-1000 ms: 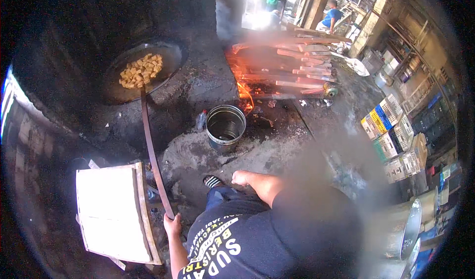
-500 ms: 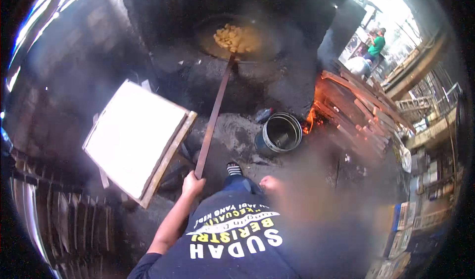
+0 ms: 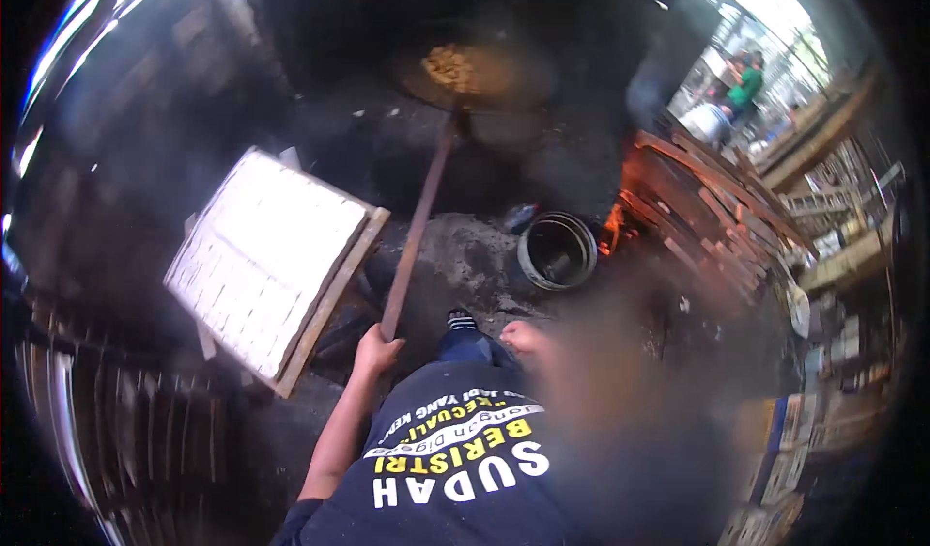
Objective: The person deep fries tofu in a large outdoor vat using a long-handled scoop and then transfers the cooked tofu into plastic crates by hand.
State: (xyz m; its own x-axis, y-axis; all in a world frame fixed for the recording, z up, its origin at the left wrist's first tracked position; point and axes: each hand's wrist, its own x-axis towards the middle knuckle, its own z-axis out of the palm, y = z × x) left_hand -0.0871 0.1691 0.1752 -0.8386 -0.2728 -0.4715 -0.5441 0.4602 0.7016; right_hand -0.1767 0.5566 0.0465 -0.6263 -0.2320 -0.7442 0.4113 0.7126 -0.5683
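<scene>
My left hand point(image 3: 376, 350) is wrapped round the near end of a long, flat, brown pole point(image 3: 419, 218). It slants away to a wide, dark wok point(image 3: 528, 89); its far end meets the near rim, and what sits on that end cannot be made out. Golden-brown fried pieces point(image 3: 451, 67) are heaped in the wok's left part, in brownish liquid. Close to my body, my right hand point(image 3: 523, 337) is closed, with its fingers curled; whether it holds anything is hidden. Left of the pole, a white slab scored into small blocks point(image 3: 266, 255) lies on a wooden board point(image 3: 334, 299).
A bucket point(image 3: 558, 251) stands on the floor right of the pole. Beside it, flames point(image 3: 612, 228) burn at the end of a pile of wood sticks point(image 3: 712, 218). Another person in green point(image 3: 746, 86) is far off at the upper right. Crates point(image 3: 780, 449) are stacked lower right.
My left hand still grips the pole, which has barely shifted. The right hand has drawn slightly up and left. With the picture darker, score lines show on the white slab.
</scene>
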